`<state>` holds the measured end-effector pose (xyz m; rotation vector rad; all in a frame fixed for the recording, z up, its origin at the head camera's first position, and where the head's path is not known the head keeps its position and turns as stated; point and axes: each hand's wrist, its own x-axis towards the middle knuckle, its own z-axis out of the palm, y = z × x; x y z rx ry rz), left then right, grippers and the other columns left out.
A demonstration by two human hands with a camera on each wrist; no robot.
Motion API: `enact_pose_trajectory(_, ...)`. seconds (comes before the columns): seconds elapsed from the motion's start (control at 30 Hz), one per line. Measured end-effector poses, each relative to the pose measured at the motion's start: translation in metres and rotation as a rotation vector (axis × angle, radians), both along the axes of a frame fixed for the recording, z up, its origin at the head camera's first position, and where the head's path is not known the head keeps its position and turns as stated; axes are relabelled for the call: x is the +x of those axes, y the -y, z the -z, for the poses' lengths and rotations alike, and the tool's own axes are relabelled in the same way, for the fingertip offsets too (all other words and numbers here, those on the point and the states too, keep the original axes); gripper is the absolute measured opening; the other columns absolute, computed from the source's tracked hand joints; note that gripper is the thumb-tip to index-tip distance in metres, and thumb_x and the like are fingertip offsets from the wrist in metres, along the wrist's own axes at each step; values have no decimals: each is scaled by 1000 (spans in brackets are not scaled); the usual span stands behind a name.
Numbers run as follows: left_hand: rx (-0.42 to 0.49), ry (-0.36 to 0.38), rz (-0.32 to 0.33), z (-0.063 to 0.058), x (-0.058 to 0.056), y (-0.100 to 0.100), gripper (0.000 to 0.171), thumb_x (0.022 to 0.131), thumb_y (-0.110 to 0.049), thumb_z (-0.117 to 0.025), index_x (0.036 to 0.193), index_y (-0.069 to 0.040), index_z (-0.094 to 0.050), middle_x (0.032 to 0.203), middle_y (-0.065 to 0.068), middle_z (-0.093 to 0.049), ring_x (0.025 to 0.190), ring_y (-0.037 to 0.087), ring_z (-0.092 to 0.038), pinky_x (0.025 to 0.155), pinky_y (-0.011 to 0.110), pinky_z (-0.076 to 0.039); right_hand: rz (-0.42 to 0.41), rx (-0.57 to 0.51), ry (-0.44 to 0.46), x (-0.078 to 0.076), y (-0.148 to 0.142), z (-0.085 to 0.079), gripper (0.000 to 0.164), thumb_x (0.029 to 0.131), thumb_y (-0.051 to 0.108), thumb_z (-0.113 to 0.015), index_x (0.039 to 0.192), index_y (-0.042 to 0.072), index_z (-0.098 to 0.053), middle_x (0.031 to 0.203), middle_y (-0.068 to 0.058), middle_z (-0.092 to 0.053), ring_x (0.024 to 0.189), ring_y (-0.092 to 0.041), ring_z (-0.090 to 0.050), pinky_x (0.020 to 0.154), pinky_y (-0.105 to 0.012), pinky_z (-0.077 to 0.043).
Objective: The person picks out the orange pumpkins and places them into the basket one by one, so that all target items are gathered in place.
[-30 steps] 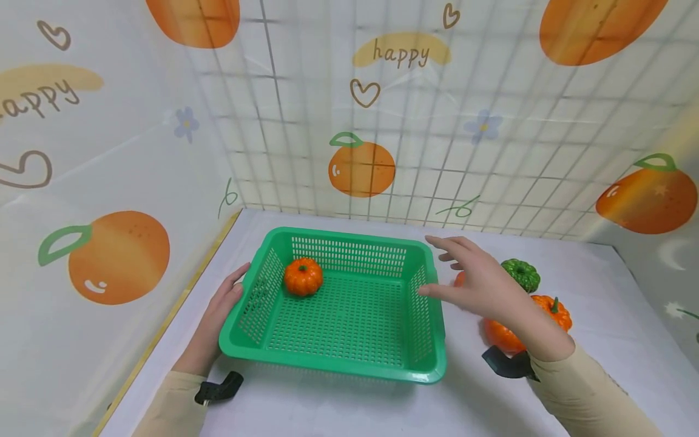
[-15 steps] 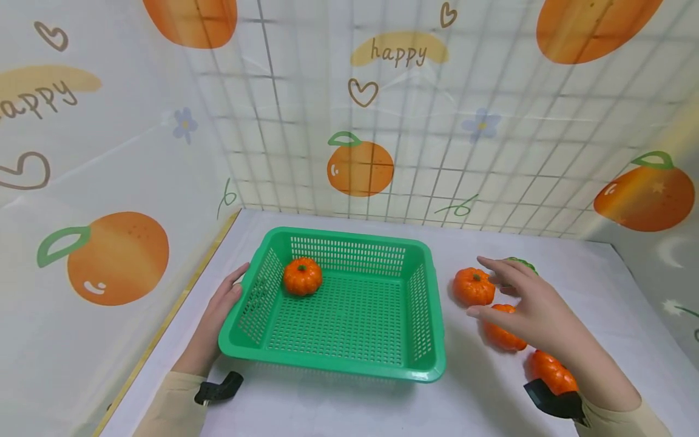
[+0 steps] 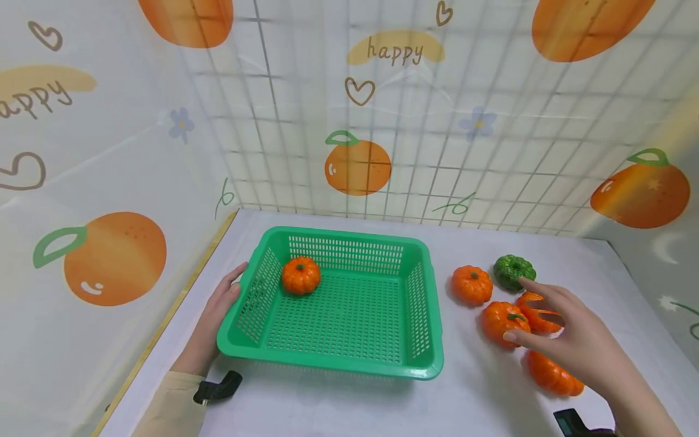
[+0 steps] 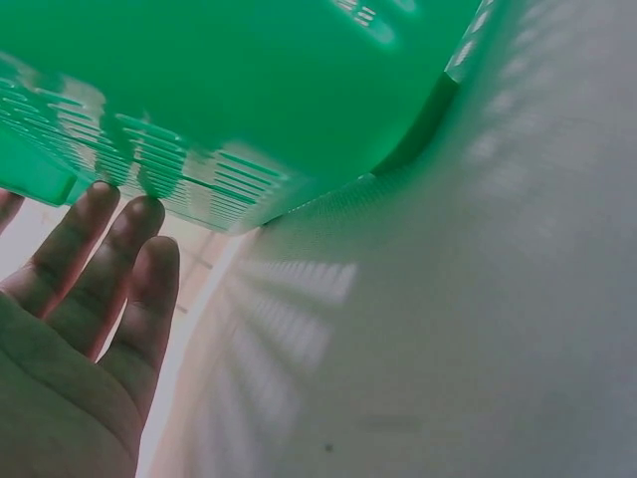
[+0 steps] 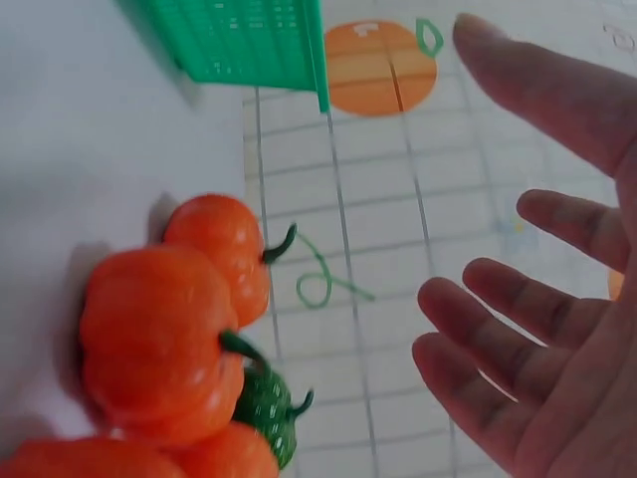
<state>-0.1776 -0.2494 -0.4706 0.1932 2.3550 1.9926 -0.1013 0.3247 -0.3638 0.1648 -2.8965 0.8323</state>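
A green plastic basket point(image 3: 333, 363) stands on the white tabletop, with one small orange pumpkin point(image 3: 301, 277) in its back left corner. At its left side is my left hand point(image 3: 212, 321); in the left wrist view those fingers lie extended against the slotted wall. My right hand point(image 3: 581, 343) hovers over the pumpkins right of the basket, fingers spread and holding nothing. Below its thumb is an orange pumpkin point(image 3: 501, 323), and its fingers partly cover another orange pumpkin point(image 3: 532, 312). A green pumpkin point(image 3: 512, 270) sits just beyond the fingertips.
One orange pumpkin point(image 3: 471, 285) is nearest the basket's right wall; another orange pumpkin point(image 3: 551, 375) lies closer to me, under the right wrist. Behind the table hangs a printed sheet point(image 3: 295, 152) over a wire grid. A yellow strip point(image 3: 169, 315) edges the table's left side.
My right hand has moved right and toward me, from beside the basket's right rim to over the pumpkins, uncovering some of them. The left hand and basket keep their places.
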Motion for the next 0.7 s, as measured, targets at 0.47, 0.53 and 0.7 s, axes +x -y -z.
enact_pose_trajectory(0.47, -5, -4, -8, -2, 0, -1, 48, 108, -44, -32, 155, -39, -29, 157, -7, -26, 132, 20, -33, 99, 30, -37, 102, -30, -7, 29, -44, 31, 92, 75, 42, -87, 150, 12, -43, 134, -22, -49, 110, -13, -52, 76, -10, -49)
enact_pose_trajectory(0.53, -8, -4, -10, -1, 0, -1, 48, 107, -45, -32, 155, -39, -28, 158, -7, -26, 132, 20, -33, 98, 30, -37, 134, -23, 53, 33, -50, 37, 95, 77, 45, -84, 151, 7, -39, 135, -28, -45, 113, -31, -53, 75, -21, -55)
enact_pose_trajectory(0.7, -16, -18, -17, -2, -1, -2, 49, 108, -45, -31, 156, -36, -28, 157, -3, -28, 130, 21, -37, 96, 29, -40, 195, -23, 198, 39, -64, 52, 105, 81, 52, -78, 154, -1, -26, 137, -38, -35, 110, -55, -48, 80, -50, -54)
